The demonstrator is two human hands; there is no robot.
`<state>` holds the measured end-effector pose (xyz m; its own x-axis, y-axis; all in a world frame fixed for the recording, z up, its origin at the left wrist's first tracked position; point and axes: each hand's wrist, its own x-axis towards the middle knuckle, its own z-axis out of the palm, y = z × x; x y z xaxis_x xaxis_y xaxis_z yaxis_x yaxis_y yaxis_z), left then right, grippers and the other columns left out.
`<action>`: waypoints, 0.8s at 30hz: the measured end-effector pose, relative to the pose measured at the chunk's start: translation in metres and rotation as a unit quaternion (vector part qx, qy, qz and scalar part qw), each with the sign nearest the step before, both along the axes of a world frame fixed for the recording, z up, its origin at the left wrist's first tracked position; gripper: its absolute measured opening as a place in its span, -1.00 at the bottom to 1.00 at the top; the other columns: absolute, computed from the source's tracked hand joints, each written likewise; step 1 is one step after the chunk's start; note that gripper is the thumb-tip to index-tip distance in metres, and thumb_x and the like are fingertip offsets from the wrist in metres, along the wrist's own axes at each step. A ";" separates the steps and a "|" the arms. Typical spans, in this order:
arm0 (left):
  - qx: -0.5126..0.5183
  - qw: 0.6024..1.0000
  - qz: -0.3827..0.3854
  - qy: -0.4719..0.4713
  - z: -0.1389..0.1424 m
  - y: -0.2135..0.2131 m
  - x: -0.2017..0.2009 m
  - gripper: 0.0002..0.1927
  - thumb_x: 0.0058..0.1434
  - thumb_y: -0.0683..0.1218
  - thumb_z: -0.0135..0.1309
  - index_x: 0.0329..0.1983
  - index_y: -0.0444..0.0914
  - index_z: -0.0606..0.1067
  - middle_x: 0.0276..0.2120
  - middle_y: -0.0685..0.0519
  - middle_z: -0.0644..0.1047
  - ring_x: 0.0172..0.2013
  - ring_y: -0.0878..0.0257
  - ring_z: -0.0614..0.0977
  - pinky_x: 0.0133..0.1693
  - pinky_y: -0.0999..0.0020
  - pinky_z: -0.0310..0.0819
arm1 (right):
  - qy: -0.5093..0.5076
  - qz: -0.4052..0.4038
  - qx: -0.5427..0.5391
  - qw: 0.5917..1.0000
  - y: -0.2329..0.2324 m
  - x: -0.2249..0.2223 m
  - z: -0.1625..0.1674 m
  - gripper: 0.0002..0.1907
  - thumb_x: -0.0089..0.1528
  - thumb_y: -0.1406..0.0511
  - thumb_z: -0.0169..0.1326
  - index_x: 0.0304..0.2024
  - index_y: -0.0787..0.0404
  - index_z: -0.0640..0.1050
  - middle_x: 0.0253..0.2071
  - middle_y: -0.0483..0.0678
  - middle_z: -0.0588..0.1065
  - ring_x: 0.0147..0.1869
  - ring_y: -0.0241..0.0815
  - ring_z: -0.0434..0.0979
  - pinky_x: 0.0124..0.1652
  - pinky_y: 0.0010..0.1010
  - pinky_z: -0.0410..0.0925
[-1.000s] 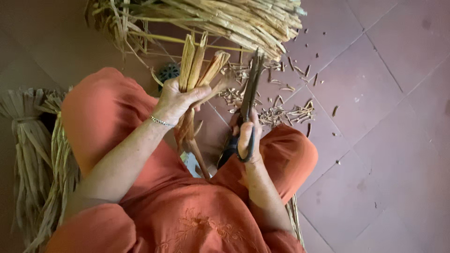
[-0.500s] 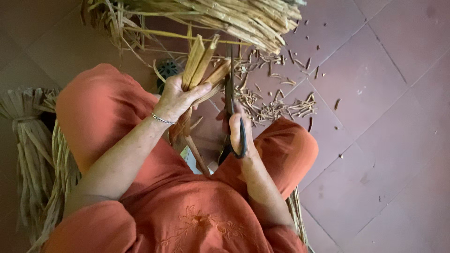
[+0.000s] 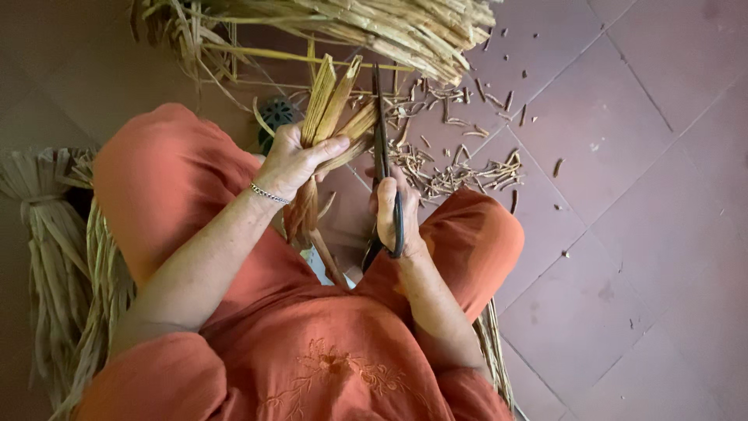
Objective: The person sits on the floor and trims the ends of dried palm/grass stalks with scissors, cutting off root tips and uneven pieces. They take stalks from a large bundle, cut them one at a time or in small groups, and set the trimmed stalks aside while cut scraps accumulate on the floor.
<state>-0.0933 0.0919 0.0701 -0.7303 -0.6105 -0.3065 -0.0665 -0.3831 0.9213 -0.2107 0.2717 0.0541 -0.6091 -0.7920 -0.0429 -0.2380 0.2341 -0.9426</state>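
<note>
We look down on our lap in orange cloth, knees spread over a reddish tiled floor [image 3: 623,257]. Our left hand [image 3: 292,160] is closed tight around a small bunch of dried reed strips [image 3: 331,109], thumb pressed across the front — the strips fan upward above the fist and trail down below it toward the lap. Our right hand [image 3: 392,210] has its fingers through the loops of a pair of dark scissors [image 3: 382,156], blades pointing up just beside the right edge of the bunch; the blades seem nearly shut, though the view is too dim to be sure. Short cut reed scraps [image 3: 460,171] litter the tiles beyond the scissors. A large reed sheaf [image 3: 389,27] lies across the top, and a tied bundle of straw [image 3: 47,226] rests at the left.
</note>
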 end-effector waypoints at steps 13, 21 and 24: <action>-0.045 0.999 -0.011 0.028 -0.007 -0.005 -0.002 -0.50 0.26 -0.01 0.18 0.22 -0.18 0.34 -0.32 0.13 0.51 -0.52 0.46 0.53 -0.61 0.56 0.43 | -0.180 0.020 -0.220 0.959 0.001 -0.015 -0.005 -0.23 0.44 -0.22 -0.24 0.22 0.33 0.41 -0.40 -0.15 0.40 -0.45 -0.41 0.25 -0.43 -0.52 0.17; 0.022 0.999 0.007 0.040 -0.007 -0.005 -0.003 -0.54 0.37 0.08 0.05 0.22 -0.26 0.40 -0.31 0.09 0.54 -0.50 0.39 0.59 -0.57 0.48 0.51 | -0.197 0.058 -0.096 0.974 -0.005 -0.002 -0.009 -0.07 0.34 -0.32 -0.28 0.31 0.31 0.39 -0.38 -0.19 0.42 -0.42 -0.42 0.27 -0.40 -0.56 0.19; 0.022 0.999 0.023 0.042 -0.011 -0.005 -0.002 -0.62 0.37 0.06 0.07 0.12 -0.25 0.47 -0.35 0.11 0.55 -0.52 0.39 0.58 -0.58 0.47 0.50 | -0.185 0.055 -0.089 0.977 -0.004 -0.003 -0.012 -0.08 0.36 -0.31 -0.29 0.35 0.30 0.37 -0.33 -0.19 0.43 -0.37 -0.43 0.28 -0.36 -0.57 0.20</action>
